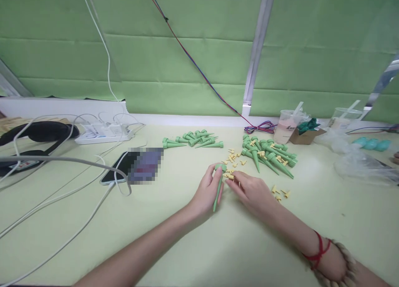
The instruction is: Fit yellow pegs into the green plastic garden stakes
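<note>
In my left hand (207, 190) is a green plastic spike (217, 191), its capped end up and its tip slanting down toward me. My right hand (254, 191) pinches a small yellow valve piece (229, 176) close beside the spike's upper end; whether the two touch I cannot tell. Just beyond my hands lie loose yellow pieces (232, 156). A few more yellow pieces (276, 190) rest right of my right wrist. Behind them on the right is a pile of green spikes (268, 152), some with yellow pieces among them. Another group of green spikes (196, 139) lies at the back, left of centre.
On the left are a phone (120, 168) with a cable, a white power strip (104, 133), black headphones (37, 132) and loose white cables. A drink cup (284, 129), a small cardboard box (307, 136) and plastic bags (358, 164) stand at the back right.
</note>
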The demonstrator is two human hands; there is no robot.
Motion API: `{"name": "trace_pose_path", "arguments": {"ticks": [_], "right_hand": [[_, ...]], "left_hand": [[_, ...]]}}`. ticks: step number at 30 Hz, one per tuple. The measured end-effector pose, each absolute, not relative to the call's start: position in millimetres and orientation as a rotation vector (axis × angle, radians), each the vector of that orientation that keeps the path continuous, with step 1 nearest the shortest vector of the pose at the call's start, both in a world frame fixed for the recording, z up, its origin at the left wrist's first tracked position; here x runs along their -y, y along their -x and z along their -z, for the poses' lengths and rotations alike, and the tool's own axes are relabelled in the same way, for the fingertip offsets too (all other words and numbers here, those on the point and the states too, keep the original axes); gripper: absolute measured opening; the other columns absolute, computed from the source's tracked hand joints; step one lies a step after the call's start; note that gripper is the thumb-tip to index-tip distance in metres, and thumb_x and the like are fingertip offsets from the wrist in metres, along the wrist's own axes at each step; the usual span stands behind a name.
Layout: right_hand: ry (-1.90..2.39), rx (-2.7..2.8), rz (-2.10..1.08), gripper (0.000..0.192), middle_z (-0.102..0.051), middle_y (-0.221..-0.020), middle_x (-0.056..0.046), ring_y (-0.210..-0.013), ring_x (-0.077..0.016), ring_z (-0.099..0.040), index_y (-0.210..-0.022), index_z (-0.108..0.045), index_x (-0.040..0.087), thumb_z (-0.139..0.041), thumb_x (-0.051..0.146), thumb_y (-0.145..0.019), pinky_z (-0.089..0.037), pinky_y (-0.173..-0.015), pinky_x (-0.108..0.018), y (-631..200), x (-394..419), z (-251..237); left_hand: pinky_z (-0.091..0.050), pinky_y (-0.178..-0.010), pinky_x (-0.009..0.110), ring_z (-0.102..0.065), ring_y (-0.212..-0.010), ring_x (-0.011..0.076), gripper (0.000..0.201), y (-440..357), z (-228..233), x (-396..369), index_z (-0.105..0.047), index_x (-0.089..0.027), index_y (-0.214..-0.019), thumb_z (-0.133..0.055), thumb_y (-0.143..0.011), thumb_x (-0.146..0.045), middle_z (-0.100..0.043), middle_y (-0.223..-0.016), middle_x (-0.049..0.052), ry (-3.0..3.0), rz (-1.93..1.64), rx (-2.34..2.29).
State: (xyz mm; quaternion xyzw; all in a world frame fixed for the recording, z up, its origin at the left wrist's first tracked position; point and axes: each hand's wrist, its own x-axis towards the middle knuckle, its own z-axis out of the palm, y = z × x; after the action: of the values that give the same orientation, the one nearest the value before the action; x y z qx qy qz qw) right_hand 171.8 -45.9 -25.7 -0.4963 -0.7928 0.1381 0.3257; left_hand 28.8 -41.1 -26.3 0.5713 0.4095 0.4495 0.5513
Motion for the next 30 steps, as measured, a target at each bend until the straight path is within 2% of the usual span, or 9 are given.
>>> {"name": "trace_pose_path", "arguments": {"ticks": [5,10,13,15,19,22,25,28,30], "right_hand": [[1.148,2.375,0.106,0.041,-0.052,-0.067,-0.004,-0.054,-0.0129,-0.044,-0.072,-0.05,0.018,-0.019,0.031,-0.095,-0.027,-0.051,-0.025,-184.7,35.4,26.3],[1.067,2.44,-0.011,0.037,-0.051,-0.067,-0.003,-0.053,-0.0121,-0.042,-0.071,-0.051,0.018,-0.029,0.038,-0.093,-0.027,-0.052,-0.026,-187.0,33.5,23.8],[1.088,2.284,-0.292,0.038,-0.049,-0.066,-0.003,-0.057,-0.0131,-0.043,-0.064,-0.048,0.019,-0.029,0.037,-0.092,-0.03,-0.056,-0.027,-182.5,37.4,23.0],[1.103,2.085,-0.648,0.04,-0.046,-0.06,-0.001,-0.055,-0.0124,-0.043,-0.061,-0.046,0.019,-0.032,0.041,-0.091,-0.032,-0.056,-0.026,-177.2,41.5,22.4],[0.988,1.46,-1.605,0.045,-0.028,-0.049,0.007,-0.037,-0.0065,-0.027,-0.057,-0.036,0.02,-0.038,0.057,-0.082,-0.03,-0.042,-0.023,-164.6,50.4,21.0],[0.948,1.248,-1.856,0.046,-0.023,-0.049,0.009,-0.035,-0.0053,-0.022,-0.057,-0.029,0.021,-0.039,0.059,-0.079,-0.03,-0.039,-0.021,-160.0,54.3,20.2],[1.137,1.574,-1.439,0.046,-0.032,-0.049,0.005,-0.04,-0.0088,-0.035,-0.057,-0.037,0.019,-0.031,0.056,-0.085,-0.033,-0.045,-0.023,-163.6,53.2,20.6],[1.276,1.94,-0.659,0.035,-0.05,-0.065,-0.001,-0.055,-0.0125,-0.046,-0.077,-0.051,0.019,-0.036,0.049,-0.087,-0.036,-0.055,-0.025,-172.2,47.7,22.2],[1.243,2.126,-0.384,0.028,-0.054,-0.076,-0.003,-0.062,-0.0139,-0.049,-0.086,-0.052,0.02,-0.035,0.042,-0.09,-0.037,-0.059,-0.026,-177.5,43.3,23.9]], "left_hand": [[-0.019,-0.032,0.018,-0.024,-0.028,0.0068,0.04,-34.4,27.0,47.8,-0.044,-0.02,-0.086,-0.037,-0.081,-0.059,-0.029,-0.034,-0.012,-1.228,-0.92,-0.95],[-0.023,-0.034,0.017,-0.024,-0.028,0.0063,0.041,-36.6,25.4,49.6,-0.04,-0.019,-0.078,-0.036,-0.081,-0.06,-0.03,-0.031,-0.011,-1.15,-0.894,-0.972],[-0.023,-0.033,0.018,-0.026,-0.028,0.0081,0.038,-35.3,25.5,50.4,-0.043,-0.019,-0.09,-0.035,-0.083,-0.056,-0.03,-0.032,-0.012,-1.277,-0.968,-1.007],[-0.022,-0.033,0.018,-0.028,-0.03,0.0089,0.039,-32.1,26.8,51.1,-0.042,-0.021,-0.103,-0.034,-0.084,-0.054,-0.03,-0.035,-0.012,-1.403,-1.012,-1.017],[-0.025,-0.04,0.019,-0.034,-0.036,0.0087,0.037,-22.0,30.1,50.0,-0.041,-0.022,-0.113,-0.037,-0.086,-0.046,-0.036,-0.044,-0.009,-1.74,-1.061,-0.986],[-0.026,-0.042,0.018,-0.034,-0.039,0.0084,0.035,-18.7,29.9,48.8,-0.042,-0.022,-0.114,-0.039,-0.086,-0.043,-0.036,-0.045,-0.009,-1.84,-1.051,-0.978],[-0.026,-0.039,0.018,-0.032,-0.036,0.009,0.038,-22.5,25.7,49.2,-0.039,-0.023,-0.117,-0.033,-0.088,-0.046,-0.033,-0.041,-0.01,-1.666,-1.048,-0.982],[-0.025,-0.035,0.018,-0.029,-0.033,0.0089,0.04,-28.7,19.7,50.8,-0.039,-0.022,-0.116,-0.028,-0.088,-0.049,-0.03,-0.04,-0.01,-1.475,-1.091,-0.983],[-0.026,-0.035,0.018,-0.028,-0.032,0.0081,0.04,-31.4,17.2,52.1,-0.041,-0.022,-0.114,-0.028,-0.089,-0.049,-0.03,-0.041,-0.01,-1.416,-1.116,-0.987]]}}
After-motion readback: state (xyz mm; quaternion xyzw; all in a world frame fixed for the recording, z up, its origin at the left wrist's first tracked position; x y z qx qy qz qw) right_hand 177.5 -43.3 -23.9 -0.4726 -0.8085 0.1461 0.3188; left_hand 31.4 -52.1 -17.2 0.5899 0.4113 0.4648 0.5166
